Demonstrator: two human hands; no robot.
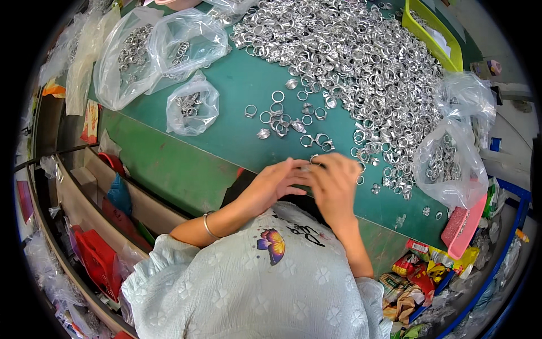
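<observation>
My left hand (276,182) is at the table's near edge, its fingers stretched to the right and slightly apart. My right hand (334,182) meets it there, fingers bent and closed over the left fingertips and slightly blurred. Whatever lies between the two hands is too small and hidden to make out. Just beyond them a loose group of silver-coloured rings (276,109) lies on the green table (237,135). A large heap of similar rings (361,51) spreads over the far and right side of the table.
Clear plastic bags with metal pieces stand at the left, the small bag (195,121) nearest. Another bag (451,192) sits at the right, by a pink basket (466,229). A yellow-green basket (446,39) stands far right. Drawers (107,214) flank me on the left.
</observation>
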